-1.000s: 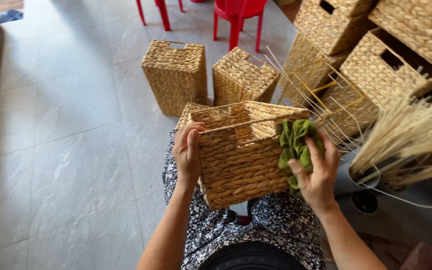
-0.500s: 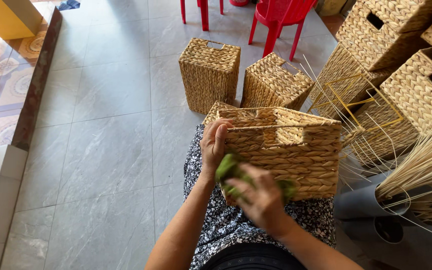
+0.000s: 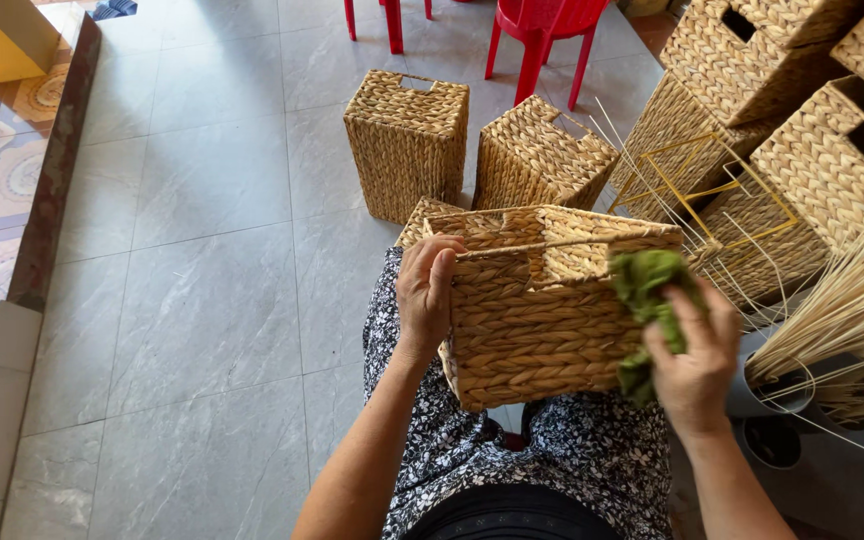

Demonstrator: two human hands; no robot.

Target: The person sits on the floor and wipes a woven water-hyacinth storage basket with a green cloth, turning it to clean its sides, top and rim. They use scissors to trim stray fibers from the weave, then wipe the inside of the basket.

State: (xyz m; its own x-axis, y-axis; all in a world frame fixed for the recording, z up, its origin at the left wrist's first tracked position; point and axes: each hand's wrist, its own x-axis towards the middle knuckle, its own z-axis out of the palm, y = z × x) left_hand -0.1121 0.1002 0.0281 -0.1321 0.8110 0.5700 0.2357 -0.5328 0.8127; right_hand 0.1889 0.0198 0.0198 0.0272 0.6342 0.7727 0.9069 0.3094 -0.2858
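In the centre of the frame the woven basket (image 3: pixel 552 305) lay on the person's lap. The left hand (image 3: pixel 425 295) gripped its left edge; the right hand (image 3: pixel 694 365) clutched a green cloth (image 3: pixel 649 290) against its right side. Hard rubbing there could tip the basket off.

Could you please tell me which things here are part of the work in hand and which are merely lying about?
In hand:
woven basket on the lap, gripped by the left hand
green cloth in the right hand

Lying about:
two baskets on the floor
stacked baskets
red chairs
straw bundle
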